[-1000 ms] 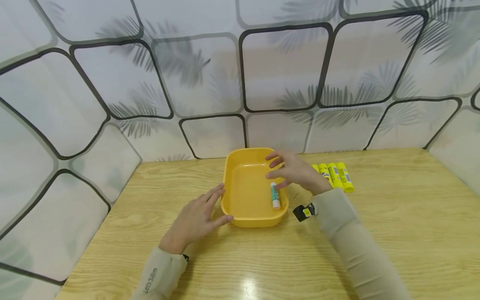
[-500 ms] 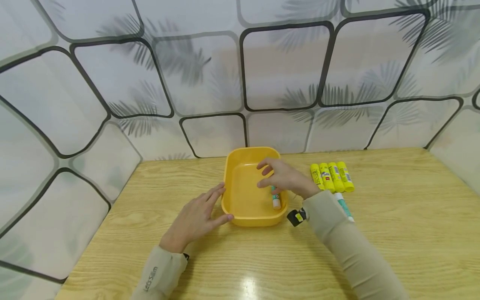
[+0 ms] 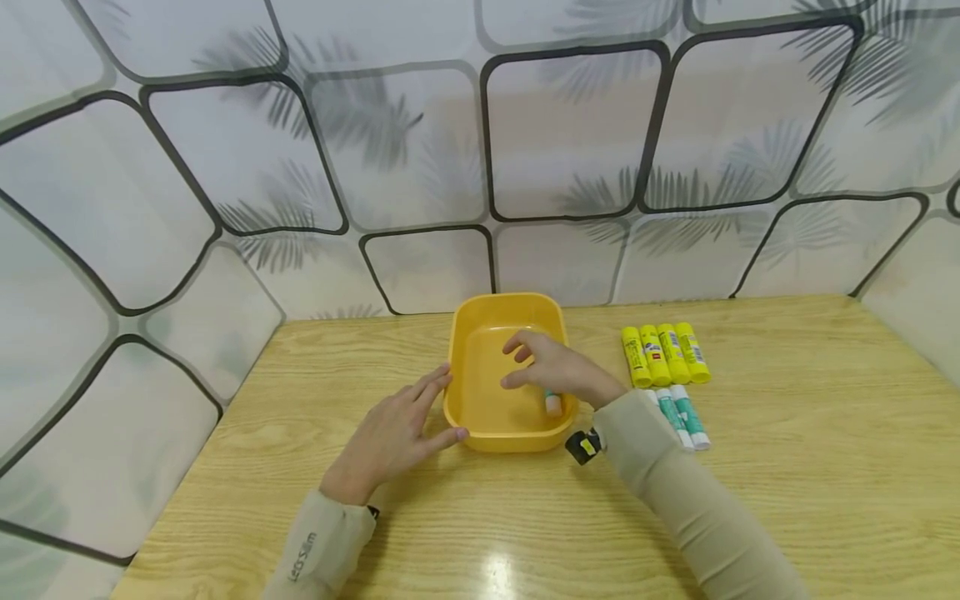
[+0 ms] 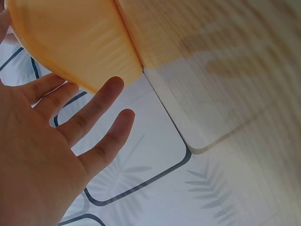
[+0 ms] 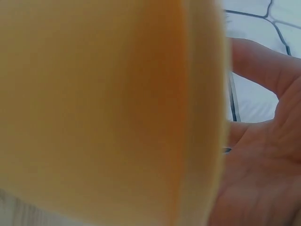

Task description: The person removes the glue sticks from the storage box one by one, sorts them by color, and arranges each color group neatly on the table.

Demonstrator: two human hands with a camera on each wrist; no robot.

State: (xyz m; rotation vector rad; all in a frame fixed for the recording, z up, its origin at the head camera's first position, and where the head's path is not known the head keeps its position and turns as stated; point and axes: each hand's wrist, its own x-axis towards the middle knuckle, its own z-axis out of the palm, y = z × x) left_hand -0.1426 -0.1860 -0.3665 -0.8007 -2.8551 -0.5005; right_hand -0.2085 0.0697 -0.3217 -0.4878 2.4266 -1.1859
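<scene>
A yellow-orange plastic bin [image 3: 512,443] stands on the wooden table. My left hand [image 3: 388,437] touches its left rim and near corner with spread, fairly straight fingers; the left wrist view shows these fingers along the bin's outer wall [image 4: 80,42]. Over the bin's right part, my right hand [image 3: 557,367] hovers with fingers loosely bent and nothing visible between them. Beneath it lies a white-and-teal glue stick [image 3: 552,404], partly hidden by the hand. In the right wrist view the bin's wall [image 5: 94,103] covers most of the picture and hides the fingertips.
Right of the bin, several yellow glue sticks [image 3: 664,355] lie side by side in a row. In front of them lie white-and-teal glue sticks [image 3: 688,417], partly behind the right sleeve [image 3: 675,483]. A patterned backdrop [image 3: 420,267] closes off the table's back.
My right hand has shifted left and slightly down, further over the bin and the glue stick there. The sleeve's move uncovers more glue sticks on the table. My left hand stays put.
</scene>
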